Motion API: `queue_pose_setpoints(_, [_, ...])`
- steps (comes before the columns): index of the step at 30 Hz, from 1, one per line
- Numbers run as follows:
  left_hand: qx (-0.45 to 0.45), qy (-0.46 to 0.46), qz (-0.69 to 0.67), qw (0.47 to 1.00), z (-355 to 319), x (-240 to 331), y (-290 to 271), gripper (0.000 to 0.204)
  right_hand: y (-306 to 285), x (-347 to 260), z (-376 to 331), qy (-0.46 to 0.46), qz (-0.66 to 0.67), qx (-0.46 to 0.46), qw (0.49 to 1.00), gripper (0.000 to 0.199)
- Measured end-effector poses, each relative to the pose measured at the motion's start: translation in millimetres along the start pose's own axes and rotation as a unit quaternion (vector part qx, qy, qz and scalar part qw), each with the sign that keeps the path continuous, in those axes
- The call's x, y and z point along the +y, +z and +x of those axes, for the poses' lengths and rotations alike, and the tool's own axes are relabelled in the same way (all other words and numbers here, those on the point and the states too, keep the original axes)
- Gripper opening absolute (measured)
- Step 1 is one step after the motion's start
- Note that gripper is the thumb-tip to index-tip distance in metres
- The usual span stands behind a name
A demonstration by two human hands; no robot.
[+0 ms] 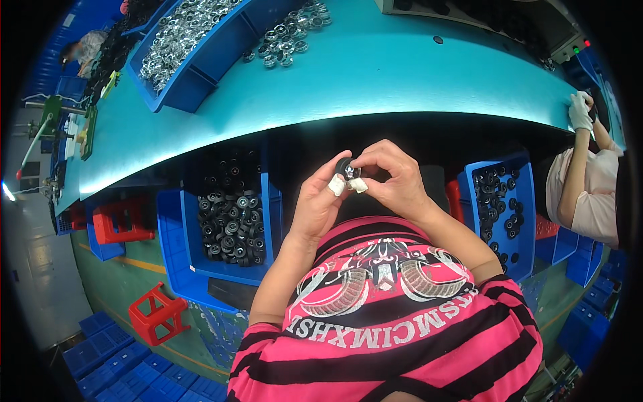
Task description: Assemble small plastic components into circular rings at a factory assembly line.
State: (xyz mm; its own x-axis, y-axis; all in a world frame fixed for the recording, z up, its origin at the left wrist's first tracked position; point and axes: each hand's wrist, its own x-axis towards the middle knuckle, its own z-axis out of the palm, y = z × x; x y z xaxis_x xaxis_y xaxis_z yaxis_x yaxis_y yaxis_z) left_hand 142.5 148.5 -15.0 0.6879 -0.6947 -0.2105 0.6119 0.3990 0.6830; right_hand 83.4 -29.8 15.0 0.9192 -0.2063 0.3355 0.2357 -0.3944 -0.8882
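Between my two hands, in front of my chest, is a small black wheel [344,167] with a shiny clear or silvery centre. My left hand [315,202] grips its left side between thumb and fingers. From the right, my right hand [396,179] pinches it at the shiny centre. Both thumbs wear white wraps. To the left of my left forearm, a blue bin [273,224] is filled with black wheels [231,228], several with shiny centres. Another blue bin [472,194] right of my right arm holds scattered black wheels [495,201].
A teal worktable [388,74] spans ahead. On it stand a blue bin [194,84] heaped with shiny clear parts and a loose pile of them [284,40]. At right a co-worker's gloved hand [580,112] is over the table. Red stools [157,315] stand at left.
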Motion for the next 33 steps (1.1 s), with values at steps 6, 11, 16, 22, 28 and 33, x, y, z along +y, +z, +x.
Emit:
queue_pose_setpoints(6, [0.027, 0.031, 0.149, 0.988, 4, -8, 6, 0.045, 2, -3, -2, -0.052, -0.146, -0.028, 0.988, 0.033])
queue_pose_setpoints(11, [0.065, 0.046, 0.099, 0.992, 8, -9, 9, 0.032, -3, -6, 2, 0.043, 0.046, -0.057, 0.996, 0.043])
queue_pose_setpoints(16, [0.045, 0.065, 0.056, 0.995, 6, -9, 5, 0.028, -10, 15, -6, 0.139, 0.086, -0.110, 0.980, 0.047])
queue_pose_setpoints(22, [0.052, 0.096, 0.076, 0.991, 8, -13, 1, 0.023, 1, -1, -8, 0.116, 0.069, -0.134, 0.982, 0.048])
queue_pose_setpoints(28, [0.112, 0.201, 0.255, 0.939, 11, -26, 7, 0.020, 7, -14, -8, 0.059, -0.046, -0.103, 0.992, 0.044])
queue_pose_setpoints(33, [0.061, 0.078, 0.172, 0.980, 13, -17, -9, 0.034, 7, 6, -8, 0.118, 0.042, -0.062, 0.990, 0.037])
